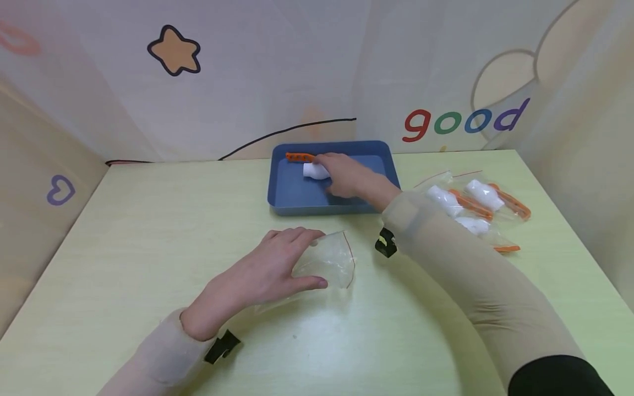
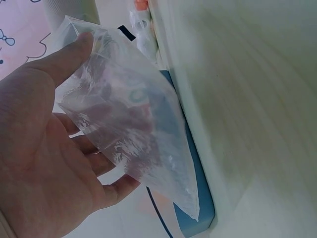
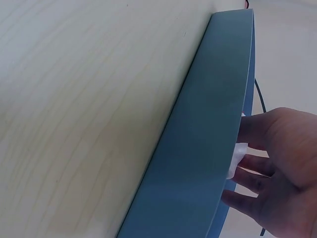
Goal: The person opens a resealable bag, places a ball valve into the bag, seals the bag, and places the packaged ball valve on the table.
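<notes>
My left hand (image 1: 267,269) holds a clear plastic zip bag (image 1: 332,261) above the table, its red-lined edge facing right. The left wrist view shows the thumb on one side of the bag (image 2: 129,119) and the other fingers behind it. Reaching into the blue tray (image 1: 292,206), my right hand (image 1: 349,176) has its thumb and fingers around a small white bottle (image 1: 312,171) with a ribbed cap, partly hidden by the hand. Just behind the bottle lies an orange strip-shaped handle (image 1: 299,157) with dark holes. The tray's wall hides some fingertips in the right wrist view.
Several filled clear bags lie on the right of the table (image 1: 148,231), holding white bottles (image 1: 484,194) and orange handles (image 1: 512,202). My right forearm passes close to them. A printed curtain (image 1: 297,66) hangs behind the table and at its sides.
</notes>
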`<state>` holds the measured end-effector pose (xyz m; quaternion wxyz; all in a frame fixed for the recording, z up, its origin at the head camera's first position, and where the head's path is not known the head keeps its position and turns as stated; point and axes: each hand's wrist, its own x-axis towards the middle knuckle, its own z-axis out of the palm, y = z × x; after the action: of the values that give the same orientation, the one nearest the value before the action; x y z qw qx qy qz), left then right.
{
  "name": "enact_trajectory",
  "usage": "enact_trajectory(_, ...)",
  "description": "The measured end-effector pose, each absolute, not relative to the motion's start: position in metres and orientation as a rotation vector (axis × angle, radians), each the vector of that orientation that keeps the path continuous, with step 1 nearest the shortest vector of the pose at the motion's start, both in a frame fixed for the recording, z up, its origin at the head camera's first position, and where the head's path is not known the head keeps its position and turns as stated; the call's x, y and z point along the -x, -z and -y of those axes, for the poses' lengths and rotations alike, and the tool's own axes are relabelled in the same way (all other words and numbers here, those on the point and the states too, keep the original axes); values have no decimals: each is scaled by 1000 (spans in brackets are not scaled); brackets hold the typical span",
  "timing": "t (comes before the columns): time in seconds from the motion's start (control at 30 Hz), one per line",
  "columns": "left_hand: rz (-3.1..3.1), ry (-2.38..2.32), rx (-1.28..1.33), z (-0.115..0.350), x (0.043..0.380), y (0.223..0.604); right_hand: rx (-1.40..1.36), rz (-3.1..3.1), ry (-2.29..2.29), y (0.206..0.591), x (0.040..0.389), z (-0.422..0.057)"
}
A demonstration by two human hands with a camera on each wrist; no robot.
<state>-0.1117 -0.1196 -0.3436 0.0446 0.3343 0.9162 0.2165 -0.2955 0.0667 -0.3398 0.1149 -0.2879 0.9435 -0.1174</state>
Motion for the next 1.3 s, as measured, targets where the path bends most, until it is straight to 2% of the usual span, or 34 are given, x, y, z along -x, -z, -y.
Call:
enact_trajectory(0.33,-2807,-661,-1016,120,110,345,865,-2782,365,338,292,-66)
enact_trajectory(0.8,-2792,-672,-1026,120,110,346,711,-2766,449,339,295,-79)
enact_trajectory(1.3,-2780,-649,-990,119,109,347,648,-2776,796,338,290,-97)
